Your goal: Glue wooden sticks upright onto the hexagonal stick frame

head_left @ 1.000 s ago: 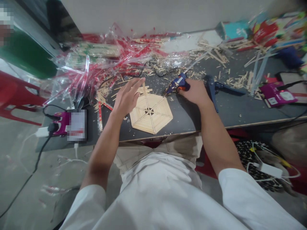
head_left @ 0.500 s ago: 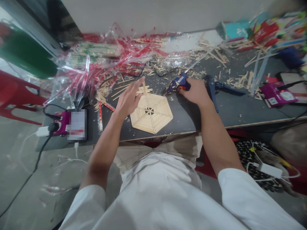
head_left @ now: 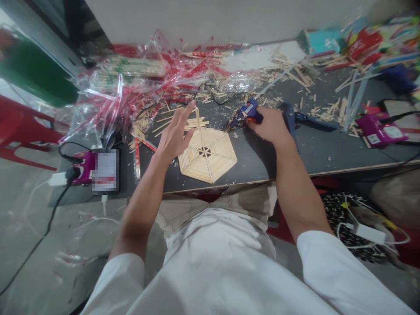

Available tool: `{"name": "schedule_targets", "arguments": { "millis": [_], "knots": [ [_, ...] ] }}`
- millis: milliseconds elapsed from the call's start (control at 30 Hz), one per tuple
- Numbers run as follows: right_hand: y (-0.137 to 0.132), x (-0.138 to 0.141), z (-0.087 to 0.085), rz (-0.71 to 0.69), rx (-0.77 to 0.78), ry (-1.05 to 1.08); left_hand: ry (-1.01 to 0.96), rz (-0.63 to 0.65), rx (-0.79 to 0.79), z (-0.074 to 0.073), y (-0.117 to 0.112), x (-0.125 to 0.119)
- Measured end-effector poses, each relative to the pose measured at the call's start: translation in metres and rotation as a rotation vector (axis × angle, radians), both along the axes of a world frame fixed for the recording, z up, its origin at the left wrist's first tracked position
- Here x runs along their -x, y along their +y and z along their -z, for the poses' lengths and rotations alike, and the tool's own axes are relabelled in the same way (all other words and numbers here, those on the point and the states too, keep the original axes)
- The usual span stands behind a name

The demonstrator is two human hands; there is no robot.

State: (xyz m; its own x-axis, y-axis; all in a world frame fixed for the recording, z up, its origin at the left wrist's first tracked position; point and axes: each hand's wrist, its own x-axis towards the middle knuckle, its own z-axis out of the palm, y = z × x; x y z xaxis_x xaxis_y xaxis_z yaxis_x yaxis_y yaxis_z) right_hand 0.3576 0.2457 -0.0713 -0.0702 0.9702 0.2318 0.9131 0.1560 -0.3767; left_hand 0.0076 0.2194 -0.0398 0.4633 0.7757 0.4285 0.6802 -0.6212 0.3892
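We see a grey concrete floor [head_left: 29,245] on the left w/ a red plastic chair [head_left: 19,131] beside it, and a pale wall [head_left: 197,17] at the far side. The dark tabletop [head_left: 256,162] runs left-right across the view, its near edge just above our lap, and it's heavily cluttered. Crinkled clear/red plastic wrappers [head_left: 138,83] are piled far-left. Wood stick offcuts [head_left: 295,74] are scattered along the far side, and colourful packs [head_left: 370,39] sit far-right. A purple charger block [head_left: 82,168] w/ cables lies at the left end, and a purple box [head_left: 377,129] at the right.

The hexagon stick panel [head_left: 207,154] lies flat near the front edge, roughly centred btwn both arms. A single stick [head_left: 197,119] rests on its far-left corner, its long axis pointing away from us twd the wall.

Our left hand [head_left: 173,135] is spread wide w/ fingers fanned. It holds nothing and sits at the panel's left edge; touching or just above, can't tell. It's the nearer hand to that stick, w/ the fingertips just beside it.

Our right hand [head_left: 271,127] is closed around the blue glue gun [head_left: 247,114], off the panel's far-right corner. The nozzle points left twd the panel but is clearly apart from it. A dark blue tool [head_left: 292,120] lies just right of that hand.
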Motion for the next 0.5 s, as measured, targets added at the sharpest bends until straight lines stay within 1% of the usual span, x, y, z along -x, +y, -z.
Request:
{"name": "schedule_targets", "arguments": {
  "millis": [200, 400, 500],
  "knots": [
    [-0.0001, -0.0005, -0.0008, -0.031, -0.008, -0.007, 0.016, -0.067, 0.035, -0.0033, -0.0017, 0.0014],
    [0.0020, -0.0013, 0.0025, -0.028, -0.034, -0.014, 0.039, -0.146, 0.093, -0.0045, -0.0013, 0.0055],
    [0.0024, -0.0011, 0.0025, -0.012, -0.026, -0.013, 0.099, -0.187, 0.062, -0.0024, 0.0006, 0.0083]
  ]
}}
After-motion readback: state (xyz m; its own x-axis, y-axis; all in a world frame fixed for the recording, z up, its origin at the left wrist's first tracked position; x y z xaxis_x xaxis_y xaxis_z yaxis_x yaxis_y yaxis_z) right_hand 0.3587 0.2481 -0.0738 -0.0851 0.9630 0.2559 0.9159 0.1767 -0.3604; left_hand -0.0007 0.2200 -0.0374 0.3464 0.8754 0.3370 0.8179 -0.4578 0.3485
